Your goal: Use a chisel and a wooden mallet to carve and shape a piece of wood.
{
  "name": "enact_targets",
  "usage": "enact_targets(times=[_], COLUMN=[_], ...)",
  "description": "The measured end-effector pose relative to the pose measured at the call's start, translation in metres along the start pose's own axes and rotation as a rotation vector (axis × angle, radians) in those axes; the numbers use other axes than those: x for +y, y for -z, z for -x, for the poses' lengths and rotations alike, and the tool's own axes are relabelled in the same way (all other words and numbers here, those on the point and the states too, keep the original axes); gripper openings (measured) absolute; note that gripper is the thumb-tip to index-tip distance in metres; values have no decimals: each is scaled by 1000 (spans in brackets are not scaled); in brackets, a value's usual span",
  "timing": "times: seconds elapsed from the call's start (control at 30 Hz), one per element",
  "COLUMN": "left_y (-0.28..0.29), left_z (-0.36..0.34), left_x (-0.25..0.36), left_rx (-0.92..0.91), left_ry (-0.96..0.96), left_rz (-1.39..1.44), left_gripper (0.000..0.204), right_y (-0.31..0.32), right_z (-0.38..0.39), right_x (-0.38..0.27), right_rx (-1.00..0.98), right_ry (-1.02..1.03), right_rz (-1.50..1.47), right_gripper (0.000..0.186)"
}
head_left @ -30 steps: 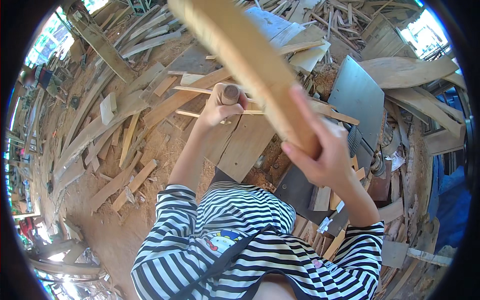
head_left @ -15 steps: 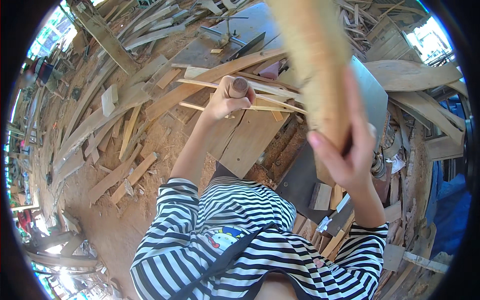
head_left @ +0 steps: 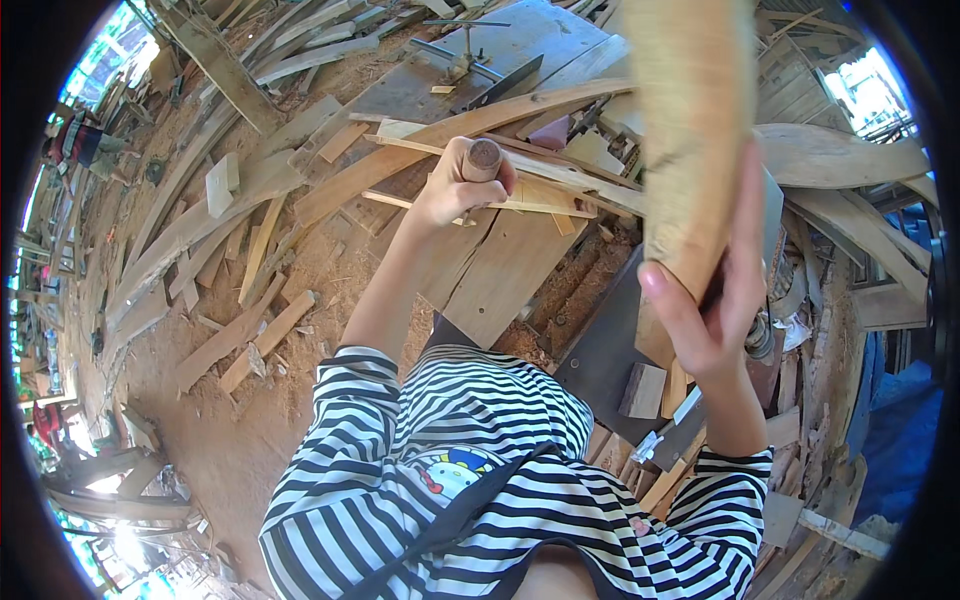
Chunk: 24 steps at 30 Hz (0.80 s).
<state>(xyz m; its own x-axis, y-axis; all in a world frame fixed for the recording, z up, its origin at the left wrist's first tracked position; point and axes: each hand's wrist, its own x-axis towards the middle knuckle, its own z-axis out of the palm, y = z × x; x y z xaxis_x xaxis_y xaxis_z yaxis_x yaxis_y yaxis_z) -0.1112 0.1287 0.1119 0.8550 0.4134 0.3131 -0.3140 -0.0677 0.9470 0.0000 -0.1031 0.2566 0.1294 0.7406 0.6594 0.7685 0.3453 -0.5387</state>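
Head cam, L hand: yours, wrapped round a wooden handle, butt end toward cam; thin strips nr it.
Head cam, R hand: yours, thumb + fingers gripping lower end of plank.
Plank: R of handle, a bit blurred, top out of view.
Block: small, on dark plate, L of your R wrist.

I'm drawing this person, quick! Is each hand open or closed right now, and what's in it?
Left hand: closed around a round wooden stick.
Right hand: closed on the near end of a thick wooden piece.
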Motion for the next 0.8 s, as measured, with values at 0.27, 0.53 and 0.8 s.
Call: enact_targets(times=[0.27, 0.53, 0.8], left_y=[-18, 0, 2], left_z=[-4, -4, 0], left_x=[7, 5, 10], left_rx=[308, -30, -25], left_ry=[60, 3, 71], left_rz=[210, 41, 24], left_gripper=[6, 11, 6], right_y=[0, -8, -1], right_z=[-1, 11, -11], right_x=[0, 8, -2], right_rx=[-620, -24, -363], right_ry=[-444, -29, -187], right_rz=[134, -23, 67], right_gripper=[81, 79, 80])
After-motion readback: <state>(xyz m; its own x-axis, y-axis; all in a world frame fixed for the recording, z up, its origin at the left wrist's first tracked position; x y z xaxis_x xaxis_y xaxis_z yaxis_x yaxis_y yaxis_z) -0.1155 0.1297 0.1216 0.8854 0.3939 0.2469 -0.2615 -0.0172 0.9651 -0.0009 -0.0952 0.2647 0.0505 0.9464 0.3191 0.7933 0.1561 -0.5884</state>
